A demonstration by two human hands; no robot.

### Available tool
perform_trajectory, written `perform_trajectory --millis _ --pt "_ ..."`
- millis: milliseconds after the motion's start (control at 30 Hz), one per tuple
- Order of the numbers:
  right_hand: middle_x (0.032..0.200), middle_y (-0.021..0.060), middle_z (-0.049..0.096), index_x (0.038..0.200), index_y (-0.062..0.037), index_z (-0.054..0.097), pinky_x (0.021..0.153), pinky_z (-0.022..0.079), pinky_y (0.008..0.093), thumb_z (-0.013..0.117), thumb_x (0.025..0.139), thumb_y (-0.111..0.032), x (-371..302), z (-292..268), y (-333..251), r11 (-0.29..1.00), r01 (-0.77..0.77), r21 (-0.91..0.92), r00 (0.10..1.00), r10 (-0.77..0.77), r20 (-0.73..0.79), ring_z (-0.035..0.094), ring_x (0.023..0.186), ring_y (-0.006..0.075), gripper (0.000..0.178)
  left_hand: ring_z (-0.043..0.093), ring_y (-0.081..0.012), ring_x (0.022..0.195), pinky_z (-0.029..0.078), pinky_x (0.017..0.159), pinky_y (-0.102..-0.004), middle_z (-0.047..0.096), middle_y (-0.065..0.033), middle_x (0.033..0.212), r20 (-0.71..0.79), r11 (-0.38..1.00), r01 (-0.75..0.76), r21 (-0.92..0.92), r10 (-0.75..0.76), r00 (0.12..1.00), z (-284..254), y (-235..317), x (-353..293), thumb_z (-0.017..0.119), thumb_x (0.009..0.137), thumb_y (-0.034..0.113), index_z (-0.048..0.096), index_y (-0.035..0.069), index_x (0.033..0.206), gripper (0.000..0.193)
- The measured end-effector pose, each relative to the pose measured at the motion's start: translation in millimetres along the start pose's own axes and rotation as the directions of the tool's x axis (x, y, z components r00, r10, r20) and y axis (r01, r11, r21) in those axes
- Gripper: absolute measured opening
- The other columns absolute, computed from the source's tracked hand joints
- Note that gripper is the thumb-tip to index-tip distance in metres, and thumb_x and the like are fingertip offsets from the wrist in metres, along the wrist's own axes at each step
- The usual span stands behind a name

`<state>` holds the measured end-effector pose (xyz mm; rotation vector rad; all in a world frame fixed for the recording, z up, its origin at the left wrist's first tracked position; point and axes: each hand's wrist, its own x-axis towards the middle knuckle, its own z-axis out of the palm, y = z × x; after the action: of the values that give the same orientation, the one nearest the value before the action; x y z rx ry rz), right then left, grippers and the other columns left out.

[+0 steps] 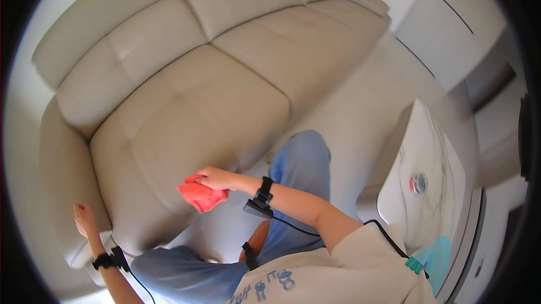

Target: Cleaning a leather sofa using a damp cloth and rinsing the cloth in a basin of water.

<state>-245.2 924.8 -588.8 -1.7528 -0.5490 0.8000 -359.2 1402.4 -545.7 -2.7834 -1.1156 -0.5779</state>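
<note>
The right hand [217,178] clutches a crumpled red cloth [202,196] against the near front edge of the beige leather sofa's seat cushion [186,129], while the open, empty left hand [85,219] rests well left on the sofa's armrest [62,191].

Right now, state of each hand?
Left hand: open, empty, resting on the sofa armrest.
Right hand: closed on a red cloth at the seat cushion's front edge.

A beige sofa [186,95] is seen curving around a corner, its seat cushions bare except where a red cloth [202,196] is pressed against the front edge. At the right, a white table [428,152] is seen, with a small round object [418,183] lying on it.
</note>
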Motion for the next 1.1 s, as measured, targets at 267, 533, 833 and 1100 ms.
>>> perform_trajectory --millis 267,533,833,1100 --pt "0.101 0.0069 0.06 0.115 -0.0033 0.057 0.081 0.044 0.0311 0.048 0.093 -0.022 -54 -37 -117 0.946 0.269 0.184 0.828 -0.129 -0.545 0.055 0.091 0.0147 0.031 0.055 -0.0223 0.072 0.046 0.064 -0.0346 0.057 -0.0108 0.086 -0.064 0.639 -0.468 -0.61 0.549 0.833 -44 167 -31 0.06 0.082 0.008 0.055 0.003 0.097 0.016" --pt "0.104 0.0115 0.059 0.115 -0.0017 0.051 0.083 0.045 0.0335 0.054 0.087 -0.021 -69 -59 -137 0.932 0.361 0.013 0.449 -0.161 -0.879 0.056 0.094 0.0185 0.034 0.053 -0.0191 0.071 0.046 0.065 -0.0321 0.056 -0.0097 0.09 -0.191 0.149 -0.48 -0.864 0.785 0.589 -80 264 -35 0.061 0.081 0.001 0.055 0.002 0.108 0.028" --pt "0.103 0.0105 0.059 0.112 0.0009 0.051 0.083 0.046 0.0318 0.054 0.09 -0.023 -115 -78 -140 0.918 0.391 0.075 0.037 0.066 -0.997 0.057 0.094 0.0185 0.032 0.055 -0.0139 0.074 0.045 0.064 -0.0299 0.057 -0.0065 0.093 -0.228 -0.044 -0.475 -0.879 0.914 0.337 -144 333 -29 0.062 0.082 0.005 0.055 0.005 0.113 0.031" --pt "0.102 0.0083 0.06 0.113 -0.0018 0.052 0.075 0.049 0.0307 0.043 0.098 -0.036 -135 -81 -198 0.8 0.547 0.246 0.214 0.151 -0.965 0.06 0.091 0.0159 0.038 0.057 -0.0195 0.1 0.047 0.088 -0.0334 0.048 -0.0129 0.127 -0.368 -0.356 0.201 -0.912 0.93 -0.022 -190 458 -94 0.066 0.083 0.009 0.039 0.005 0.134 0.058"
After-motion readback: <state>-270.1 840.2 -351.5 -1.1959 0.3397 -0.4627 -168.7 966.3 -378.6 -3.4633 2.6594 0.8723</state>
